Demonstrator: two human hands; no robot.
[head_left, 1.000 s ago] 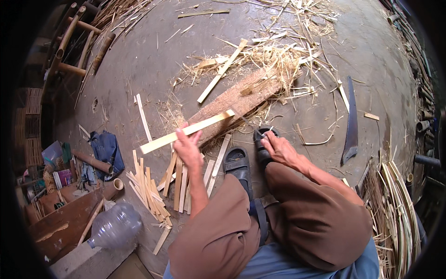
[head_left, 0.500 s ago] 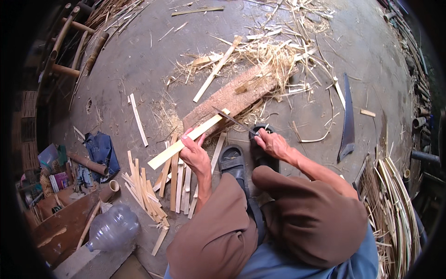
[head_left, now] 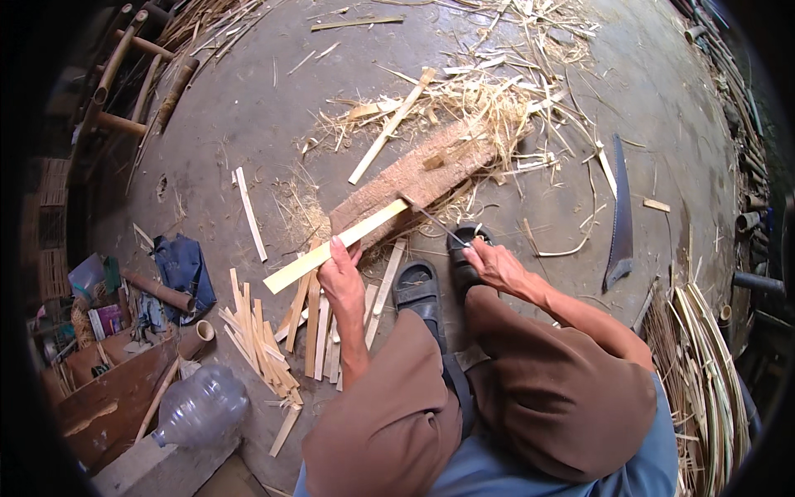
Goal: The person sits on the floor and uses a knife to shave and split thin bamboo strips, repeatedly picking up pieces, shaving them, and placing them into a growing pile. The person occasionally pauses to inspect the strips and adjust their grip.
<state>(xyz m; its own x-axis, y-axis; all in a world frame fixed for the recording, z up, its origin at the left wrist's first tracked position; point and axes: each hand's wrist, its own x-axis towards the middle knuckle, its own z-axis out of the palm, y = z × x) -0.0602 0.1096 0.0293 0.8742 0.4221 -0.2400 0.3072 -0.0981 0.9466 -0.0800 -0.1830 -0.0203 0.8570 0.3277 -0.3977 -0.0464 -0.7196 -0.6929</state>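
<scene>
A flat, pale yellow bamboo strip [head_left: 374, 225] lies slantwise in my left hand [head_left: 339, 275], whose fingers close around it near its middle. The strip's far end rests over a worn wooden block [head_left: 393, 180]. My right hand [head_left: 495, 267] is closed on the handle of a thin-bladed knife [head_left: 434, 219]; the handle is mostly hidden by the fingers. The blade's tip meets the far end of the strip. Below my left hand, cut bamboo strips [head_left: 313, 327] are spread on the floor.
Shavings [head_left: 505, 103] cover the block's far end. A handsaw [head_left: 621, 219] lies to the right, above a bundle of long bamboo splits [head_left: 708, 373]. At lower left are a large clear plastic bottle [head_left: 203, 403] and a wooden box [head_left: 108, 406]. Sandals [head_left: 416, 290] are on my feet.
My right hand has moved slightly right and nearer to me, with the knife blade drawn to the strip's far end. The left hand still holds the strip in nearly the same place.
</scene>
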